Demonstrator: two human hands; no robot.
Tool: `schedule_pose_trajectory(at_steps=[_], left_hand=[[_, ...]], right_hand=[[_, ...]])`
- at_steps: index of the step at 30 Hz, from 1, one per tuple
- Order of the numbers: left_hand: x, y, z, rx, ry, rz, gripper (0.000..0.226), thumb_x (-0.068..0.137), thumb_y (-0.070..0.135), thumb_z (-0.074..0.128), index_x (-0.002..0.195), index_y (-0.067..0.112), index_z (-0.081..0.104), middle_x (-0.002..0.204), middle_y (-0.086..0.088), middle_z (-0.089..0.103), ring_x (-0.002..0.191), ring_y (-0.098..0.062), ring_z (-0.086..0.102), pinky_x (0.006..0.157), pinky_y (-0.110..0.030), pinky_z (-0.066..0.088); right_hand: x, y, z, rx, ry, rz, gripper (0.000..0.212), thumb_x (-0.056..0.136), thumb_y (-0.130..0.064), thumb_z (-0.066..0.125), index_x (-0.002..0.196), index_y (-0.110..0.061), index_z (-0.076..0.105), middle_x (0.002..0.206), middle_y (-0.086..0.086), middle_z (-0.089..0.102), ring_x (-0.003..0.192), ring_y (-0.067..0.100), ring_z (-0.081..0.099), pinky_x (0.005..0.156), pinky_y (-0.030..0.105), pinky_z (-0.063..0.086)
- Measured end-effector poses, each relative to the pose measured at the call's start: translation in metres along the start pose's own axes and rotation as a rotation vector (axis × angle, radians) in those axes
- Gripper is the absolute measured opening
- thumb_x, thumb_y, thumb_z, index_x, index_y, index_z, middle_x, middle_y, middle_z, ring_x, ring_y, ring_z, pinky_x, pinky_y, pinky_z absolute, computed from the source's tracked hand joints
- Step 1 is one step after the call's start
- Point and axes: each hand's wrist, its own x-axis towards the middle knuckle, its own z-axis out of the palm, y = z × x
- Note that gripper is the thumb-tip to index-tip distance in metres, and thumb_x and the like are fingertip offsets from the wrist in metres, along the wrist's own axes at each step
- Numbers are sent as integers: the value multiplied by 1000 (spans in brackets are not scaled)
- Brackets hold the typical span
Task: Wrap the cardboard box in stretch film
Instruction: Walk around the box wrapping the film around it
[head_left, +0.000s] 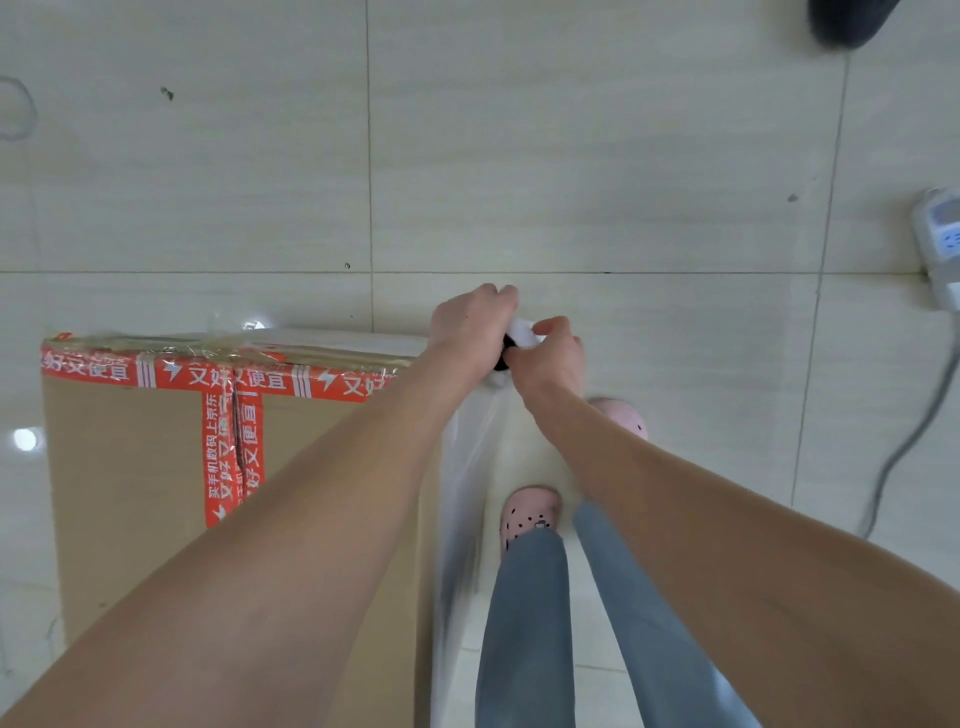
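Observation:
A large brown cardboard box (130, 493) with red printed tape stands on the tiled floor at the left. Clear stretch film (462, 499) runs down its right side and along its far top edge. Just past the box's far right corner, both hands hold the stretch film roll (522, 335), of which only a white bit and a dark core end show. My left hand (470, 325) grips it from the left, and my right hand (550, 358) grips it from the right. Most of the roll is hidden by the hands.
My legs in grey trousers and pink perforated clogs (530, 512) stand right of the box. A white power strip (940, 244) with a grey cable (904, 447) lies at the right edge. A dark object (852, 21) sits at the top right.

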Motion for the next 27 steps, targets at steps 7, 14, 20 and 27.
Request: schedule_pose_trajectory(at_steps=[7, 14, 20, 27], left_hand=[[13, -7, -4, -13, 48, 27, 19, 88, 18, 49, 103, 13, 59, 105, -7, 56, 97, -28, 57, 65, -32, 36], [13, -31, -7, -347, 116, -346, 16, 80, 16, 59, 95, 11, 59, 97, -8, 63, 84, -26, 57, 63, -29, 39], [19, -37, -14, -479, 68, -497, 27, 83, 23, 63, 106, 9, 58, 105, -9, 63, 98, -28, 60, 67, -30, 41], [39, -32, -26, -478, 90, -372, 23, 79, 15, 63, 103, 13, 62, 96, -7, 63, 83, -24, 55, 63, -28, 37]], right_hand=[[11, -14, -5, -212, 5, -183, 34, 85, -17, 52, 117, -26, 57, 116, 1, 53, 94, 25, 59, 74, 33, 49], [22, -44, -3, -274, -37, -366, 38, 84, -21, 55, 120, -32, 58, 117, -5, 61, 104, 23, 58, 83, 35, 51], [28, -48, 5, -166, -96, -58, 52, 79, -39, 65, 122, -19, 43, 104, 2, 58, 92, 26, 64, 76, 36, 53], [46, -69, -3, -81, -99, -59, 31, 80, -14, 65, 98, -23, 41, 76, -7, 44, 85, 27, 65, 77, 43, 58]])
